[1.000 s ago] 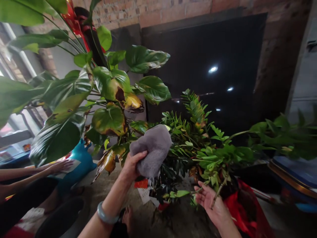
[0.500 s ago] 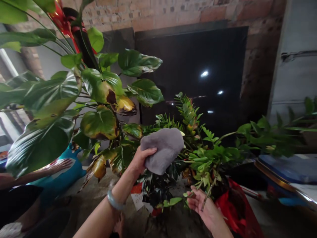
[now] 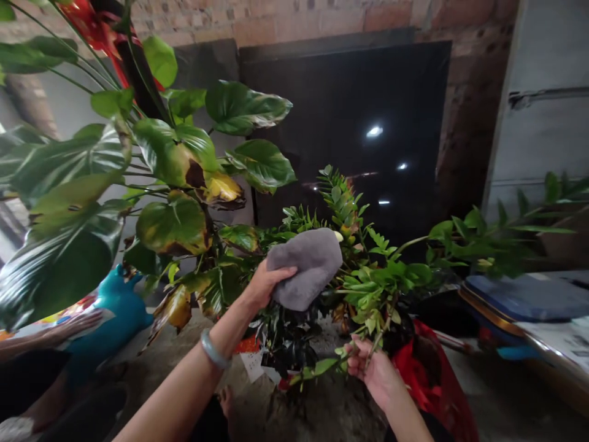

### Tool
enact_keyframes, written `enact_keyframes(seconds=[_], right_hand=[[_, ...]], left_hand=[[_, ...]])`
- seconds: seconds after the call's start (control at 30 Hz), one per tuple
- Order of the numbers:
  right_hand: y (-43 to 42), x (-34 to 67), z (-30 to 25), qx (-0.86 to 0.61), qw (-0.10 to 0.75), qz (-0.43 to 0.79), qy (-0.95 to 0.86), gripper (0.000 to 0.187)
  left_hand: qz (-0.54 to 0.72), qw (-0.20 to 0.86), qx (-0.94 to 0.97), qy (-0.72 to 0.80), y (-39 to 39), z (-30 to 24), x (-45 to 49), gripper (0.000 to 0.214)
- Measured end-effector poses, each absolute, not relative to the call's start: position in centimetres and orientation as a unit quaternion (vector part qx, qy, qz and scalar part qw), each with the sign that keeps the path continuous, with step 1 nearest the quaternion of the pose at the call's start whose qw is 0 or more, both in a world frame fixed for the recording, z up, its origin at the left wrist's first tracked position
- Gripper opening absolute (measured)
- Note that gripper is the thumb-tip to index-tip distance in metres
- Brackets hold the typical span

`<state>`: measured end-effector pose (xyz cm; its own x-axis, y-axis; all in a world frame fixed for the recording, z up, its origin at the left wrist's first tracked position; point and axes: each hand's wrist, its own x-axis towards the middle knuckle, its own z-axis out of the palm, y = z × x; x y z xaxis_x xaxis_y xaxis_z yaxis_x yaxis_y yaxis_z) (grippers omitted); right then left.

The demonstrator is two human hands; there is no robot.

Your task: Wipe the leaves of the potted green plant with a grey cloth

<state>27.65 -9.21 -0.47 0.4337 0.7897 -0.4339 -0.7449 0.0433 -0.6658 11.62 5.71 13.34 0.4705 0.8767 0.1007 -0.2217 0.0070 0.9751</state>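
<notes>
My left hand [image 3: 264, 283] grips a soft grey cloth [image 3: 306, 270], thumb on top and fingers hidden beneath it. The cloth is held up in front of the potted plants. Lower right, my right hand [image 3: 368, 365] has its fingers curled around a thin green plant stem [image 3: 378, 339]. That stem belongs to a plant with light green leaves [image 3: 386, 285], its base at a red bag [image 3: 430, 374]. Below the cloth grows a dark-leaved plant [image 3: 292, 341].
A tall plant with big, partly yellowed leaves [image 3: 175, 224] fills the left. A person's hand [image 3: 85, 322] rests by a teal inflatable toy [image 3: 117, 313]. A dark panel [image 3: 350, 123] leans against the brick wall. Blue-lidded boxes [image 3: 519, 298] stand at right.
My right hand's fingers have curled in more around the stem. The cloth in my left hand has risen slightly. Most of the scene has shifted left as the view turned.
</notes>
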Motion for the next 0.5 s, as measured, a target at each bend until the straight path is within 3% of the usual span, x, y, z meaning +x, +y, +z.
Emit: enact_keyframes(seconds=[0.13, 0.27, 0.4, 0.5], right_hand=[[-9.2, 27.5, -0.6, -0.435, 0.718, 0.543, -0.016, 0.047], [-9.3, 27.9, -1.2, -0.468, 0.698, 0.54, -0.032, 0.029], [-9.3, 28.3, -1.5, -0.472, 0.712, 0.519, 0.0, 0.013], [-9.5, 28.4, -1.2, -0.448, 0.717, 0.534, 0.015, 0.012]], left_hand=[[0.305, 0.653, 0.581, 0.379, 4.2, 9.4, 12.0, 0.032], [0.172, 0.702, 0.592, 0.357, 2.9, 9.3, 8.9, 0.028], [0.304, 0.653, 0.607, 0.337, 4.5, 15.1, 9.6, 0.034], [0.445, 0.631, 0.569, 0.285, 5.0, 18.7, 13.8, 0.04]])
